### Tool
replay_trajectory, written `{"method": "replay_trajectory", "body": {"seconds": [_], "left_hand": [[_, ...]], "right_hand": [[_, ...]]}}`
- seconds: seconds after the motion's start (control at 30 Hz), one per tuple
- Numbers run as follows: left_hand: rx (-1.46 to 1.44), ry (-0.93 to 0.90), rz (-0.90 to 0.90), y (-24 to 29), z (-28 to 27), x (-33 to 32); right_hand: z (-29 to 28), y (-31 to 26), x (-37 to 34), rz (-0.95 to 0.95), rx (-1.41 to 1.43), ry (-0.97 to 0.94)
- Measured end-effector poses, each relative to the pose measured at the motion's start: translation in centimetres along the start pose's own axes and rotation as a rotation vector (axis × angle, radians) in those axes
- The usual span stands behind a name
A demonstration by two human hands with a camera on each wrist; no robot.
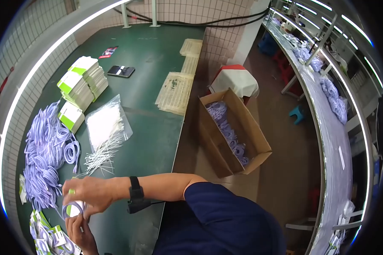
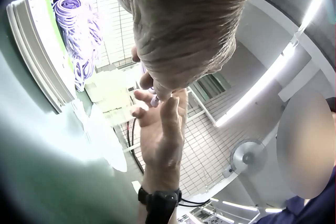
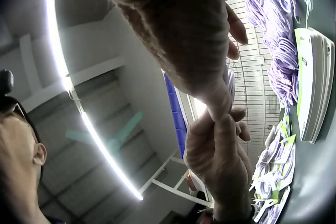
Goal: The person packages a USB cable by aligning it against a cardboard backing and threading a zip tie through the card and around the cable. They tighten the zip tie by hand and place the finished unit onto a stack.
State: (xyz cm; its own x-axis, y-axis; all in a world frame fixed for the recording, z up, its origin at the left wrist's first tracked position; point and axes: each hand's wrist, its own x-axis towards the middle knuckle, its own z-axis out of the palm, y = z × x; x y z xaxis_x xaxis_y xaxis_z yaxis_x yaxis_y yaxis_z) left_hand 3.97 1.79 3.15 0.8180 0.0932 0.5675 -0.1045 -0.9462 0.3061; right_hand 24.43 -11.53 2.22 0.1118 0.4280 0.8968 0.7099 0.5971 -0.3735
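Note:
At the table's near left, a purple cable coil (image 1: 67, 211) and a green-and-white card (image 1: 75, 207) are between the two hands. The right hand (image 1: 88, 193), wearing a black wrist strap, pinches them from above. From below, the left hand (image 1: 81, 233) grips the coil's lower side with bent fingers. In the left wrist view the right hand (image 2: 161, 134) meets the left hand (image 2: 184, 29) at the fingertips, a bit of cable (image 2: 154, 99) between them. The right wrist view shows the left hand (image 3: 220, 161) touching the right hand's (image 3: 178, 35) fingertips; the card is mostly hidden.
Loose purple cables (image 1: 44, 153) lie beyond the hands, with carded coils (image 1: 47, 233) nearer. Card stacks (image 1: 78, 83), a bag (image 1: 104, 123), white ties (image 1: 101, 157) and a phone (image 1: 121, 71) are on the green table (image 1: 144, 140). An open carton (image 1: 212, 148) holding coils stands beside it.

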Motion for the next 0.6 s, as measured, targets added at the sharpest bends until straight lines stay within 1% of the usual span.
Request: {"method": "replay_trajectory", "body": {"seconds": [0.03,0.1,0.13,0.17,0.23,0.27,0.3,0.37,0.4,0.43,0.53,0.6], "left_hand": [[0.026,0.007,0.057,0.1,0.0,0.1],[0.081,0.025,0.168,0.4,0.1,0.5],[0.080,0.024,0.173,0.5,0.2,0.5],[0.085,-0.015,0.211,0.7,0.3,0.6],[0.097,-0.094,0.286,0.9,0.4,0.6],[0.098,-0.092,0.290,0.8,0.4,0.4],[0.086,-0.116,0.293,0.5,0.3,0.0],[0.057,-0.156,0.304,0.2,0.6,-0.1],[0.056,-0.149,0.312,0.4,0.3,0.2],[0.080,-0.166,0.325,0.7,-0.5,0.5],[0.128,-0.199,0.359,1.3,-1.9,1.4],[0.111,-0.167,0.390,1.3,-2.1,1.6]], "right_hand": [[0.1,0.0,-0.3,0.002,-0.011,0.007],[2.2,0.5,-1.3,-0.040,-0.178,-0.226],[3.3,0.7,-1.8,-0.062,-0.256,-0.345],[4.2,1.0,-2.3,-0.062,-0.261,-0.343],[5.5,1.2,-3.2,0.102,-0.297,-0.539],[5.7,1.3,-3.2,0.183,-0.314,-0.637],[5.7,1.5,-3.3,0.180,-0.321,-0.637],[3.3,0.2,-2.2,0.193,-0.182,-0.698],[2.6,-0.2,-1.8,0.201,-0.112,-0.726],[2.4,-0.3,-1.5,0.197,-0.120,-0.726],[1.8,-0.7,-1.1,0.231,-0.027,-0.643],[1.7,-0.8,-1.1,0.214,-0.053,-0.615]]}}
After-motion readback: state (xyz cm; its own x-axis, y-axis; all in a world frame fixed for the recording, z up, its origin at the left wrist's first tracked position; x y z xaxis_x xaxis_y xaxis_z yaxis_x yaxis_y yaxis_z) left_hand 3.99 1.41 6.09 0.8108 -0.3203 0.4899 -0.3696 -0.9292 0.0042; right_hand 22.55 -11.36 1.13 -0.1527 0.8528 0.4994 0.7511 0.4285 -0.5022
